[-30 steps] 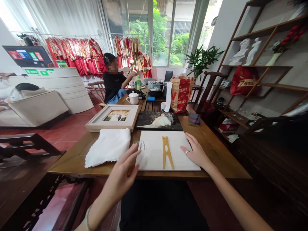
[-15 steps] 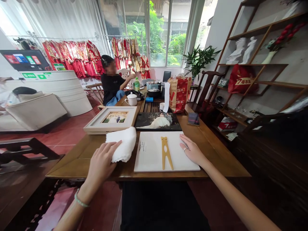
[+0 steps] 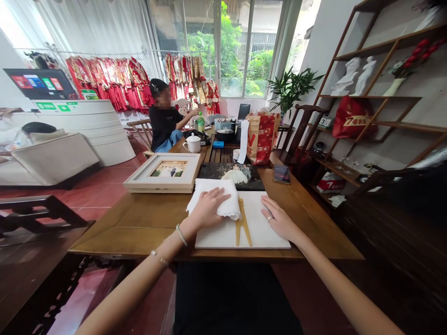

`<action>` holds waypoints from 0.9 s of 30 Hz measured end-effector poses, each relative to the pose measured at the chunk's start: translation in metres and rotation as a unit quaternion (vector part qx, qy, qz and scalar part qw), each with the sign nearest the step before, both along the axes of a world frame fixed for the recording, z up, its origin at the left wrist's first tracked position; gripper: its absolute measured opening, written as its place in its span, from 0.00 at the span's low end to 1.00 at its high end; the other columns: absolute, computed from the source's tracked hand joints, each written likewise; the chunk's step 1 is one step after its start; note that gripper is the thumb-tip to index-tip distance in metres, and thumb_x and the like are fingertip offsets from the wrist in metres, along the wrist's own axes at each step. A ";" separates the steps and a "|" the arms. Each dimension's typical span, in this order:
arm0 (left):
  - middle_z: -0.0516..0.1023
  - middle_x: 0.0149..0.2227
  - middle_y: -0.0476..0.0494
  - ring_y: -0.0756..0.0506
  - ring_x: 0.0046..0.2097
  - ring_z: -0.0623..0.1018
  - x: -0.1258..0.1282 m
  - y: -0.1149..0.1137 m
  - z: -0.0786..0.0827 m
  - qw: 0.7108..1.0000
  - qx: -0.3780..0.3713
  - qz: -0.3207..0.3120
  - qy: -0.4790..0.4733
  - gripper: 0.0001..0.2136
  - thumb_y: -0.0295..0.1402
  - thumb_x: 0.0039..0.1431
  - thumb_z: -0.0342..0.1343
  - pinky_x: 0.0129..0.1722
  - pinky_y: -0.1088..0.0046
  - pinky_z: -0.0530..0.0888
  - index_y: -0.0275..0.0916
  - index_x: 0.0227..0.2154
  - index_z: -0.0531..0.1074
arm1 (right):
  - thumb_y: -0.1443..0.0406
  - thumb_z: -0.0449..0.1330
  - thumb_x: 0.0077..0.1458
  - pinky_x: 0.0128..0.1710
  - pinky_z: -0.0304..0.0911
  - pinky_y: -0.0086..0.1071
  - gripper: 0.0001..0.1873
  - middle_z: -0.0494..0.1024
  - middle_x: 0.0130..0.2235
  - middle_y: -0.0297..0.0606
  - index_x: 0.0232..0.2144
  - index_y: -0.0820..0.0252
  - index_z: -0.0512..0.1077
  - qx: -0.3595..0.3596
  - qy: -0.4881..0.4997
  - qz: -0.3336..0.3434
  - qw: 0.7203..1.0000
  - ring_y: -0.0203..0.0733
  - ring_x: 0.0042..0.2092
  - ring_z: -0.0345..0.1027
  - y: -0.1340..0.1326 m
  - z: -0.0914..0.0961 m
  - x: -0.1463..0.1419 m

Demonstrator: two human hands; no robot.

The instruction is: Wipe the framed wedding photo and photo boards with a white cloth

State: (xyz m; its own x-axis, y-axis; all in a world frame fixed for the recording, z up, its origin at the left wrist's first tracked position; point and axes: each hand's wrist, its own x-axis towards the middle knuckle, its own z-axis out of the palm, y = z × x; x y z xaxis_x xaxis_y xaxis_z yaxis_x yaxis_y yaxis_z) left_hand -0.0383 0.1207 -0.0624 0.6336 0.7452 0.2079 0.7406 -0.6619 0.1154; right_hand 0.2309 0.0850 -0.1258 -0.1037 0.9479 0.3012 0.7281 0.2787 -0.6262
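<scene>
"What have the hands got?"

"The left hand has a white cloth, bunched under its palm and spread fingers. The right hand holds nothing; it lies flat with its fingers stretched out, on the right side of a white board."

"And where's the cloth?"

"Over the far left part of the board, near the edge of the counter where the person sits."

"Anything else on the board?"

"A yellow tool with two long legs pointing towards the person. It lies between the hands, and the cloth hides part of its top."

"What's behind?"

"A black picture showing someone in a white dress. The cloth overlaps its near edge from here, but I can't tell whether they touch."

"And left of that?"

"A pale frame lying flat with a photo in it."
</scene>
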 end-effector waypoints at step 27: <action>0.53 0.65 0.39 0.37 0.66 0.50 0.005 -0.048 0.003 0.997 -0.077 0.018 0.007 0.36 0.24 0.45 0.50 0.62 0.49 0.49 0.38 0.62 0.55 | 0.57 0.47 0.60 0.65 0.43 0.50 0.26 0.58 0.64 0.44 0.59 0.58 0.60 0.003 0.003 -0.001 1.000 0.49 0.65 0.47 -0.003 0.000 0.000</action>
State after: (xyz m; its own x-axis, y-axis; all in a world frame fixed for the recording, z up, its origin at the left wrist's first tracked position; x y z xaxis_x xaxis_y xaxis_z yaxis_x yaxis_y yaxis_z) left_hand -0.0330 0.0724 -0.0599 0.6079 0.7898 0.0818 0.7656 -0.6103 0.2033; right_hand 0.2308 0.0822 -0.1259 -0.0990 0.9465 0.3071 0.7248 0.2801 -0.6295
